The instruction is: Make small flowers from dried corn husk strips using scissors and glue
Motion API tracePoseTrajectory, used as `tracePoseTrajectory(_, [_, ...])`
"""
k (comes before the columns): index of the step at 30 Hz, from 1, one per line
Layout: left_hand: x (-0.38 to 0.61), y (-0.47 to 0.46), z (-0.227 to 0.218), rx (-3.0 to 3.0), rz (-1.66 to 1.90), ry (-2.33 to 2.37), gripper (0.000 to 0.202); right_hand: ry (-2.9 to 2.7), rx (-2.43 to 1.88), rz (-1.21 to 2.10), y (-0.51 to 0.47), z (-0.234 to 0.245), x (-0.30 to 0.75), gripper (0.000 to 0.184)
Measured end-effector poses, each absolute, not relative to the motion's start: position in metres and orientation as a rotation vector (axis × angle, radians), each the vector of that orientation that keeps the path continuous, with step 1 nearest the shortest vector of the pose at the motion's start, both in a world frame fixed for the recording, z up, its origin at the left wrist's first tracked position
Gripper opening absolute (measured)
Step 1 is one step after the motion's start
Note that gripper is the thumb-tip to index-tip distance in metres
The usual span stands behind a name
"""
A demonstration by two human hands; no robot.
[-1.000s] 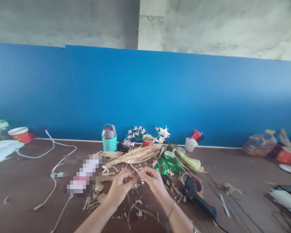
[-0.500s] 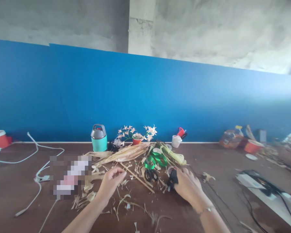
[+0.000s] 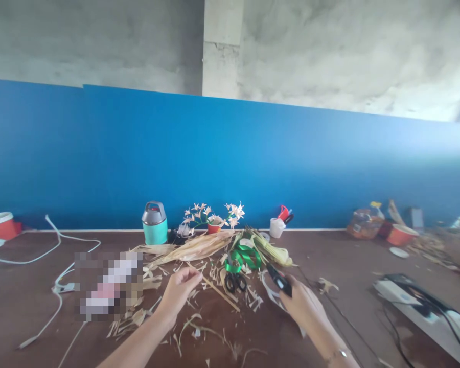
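Observation:
My left hand [image 3: 179,292] hovers over the scraps with its fingertips pinched. Anything between them is too small to make out. My right hand [image 3: 302,301] is wrapped round a black glue gun [image 3: 280,281], its nozzle pointing away to the left. A pale curved strip [image 3: 268,292] shows beside that hand. Between my hands lie black-handled scissors [image 3: 235,282], a roll of green ribbon [image 3: 249,256] and a thin tan stick [image 3: 224,295]. Dried corn husks [image 3: 199,247] and greener husks [image 3: 274,249] spread behind them.
Pale flowers [image 3: 233,212] rise from a small red pot [image 3: 214,225] near the blue partition [image 3: 214,153]. A teal lidded container [image 3: 155,232] stands left of it, a white cup [image 3: 277,228] right. White cables [image 3: 59,286] trail at left; a power strip [image 3: 406,301] lies at right.
My right hand has raised and turned the glue gun, so its nozzle now points forward. My left hand stays pinched in nearly the same place. The view has tilted slightly up.

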State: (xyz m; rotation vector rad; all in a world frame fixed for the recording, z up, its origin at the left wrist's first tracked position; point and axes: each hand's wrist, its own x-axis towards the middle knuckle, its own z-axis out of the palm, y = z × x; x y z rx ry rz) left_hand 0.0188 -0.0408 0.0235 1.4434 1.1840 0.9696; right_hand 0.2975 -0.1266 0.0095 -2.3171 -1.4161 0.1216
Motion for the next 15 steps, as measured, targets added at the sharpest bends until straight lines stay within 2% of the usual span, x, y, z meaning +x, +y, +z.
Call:
tracePoseTrajectory(2, [0.021, -0.039, 0.016, 1.456, 0.975, 1.189, 0.025, -1.281, -2.157, 0.266, -0.124, 0.014, 0.296, 0.024])
tracePoseTrajectory(7, [0.024, -0.035, -0.003, 1.461, 1.072, 1.132, 0.028, -1.111, -1.68, 0.636, -0.11, 0.016, 0.268, 0.022])
tracePoseTrajectory(15, [0.024, -0.049, 0.024, 0.951, 1.112, 0.773, 0.022, -1.27, -1.48, 0.606, -0.087, 0.007, 0.222, 0.022])
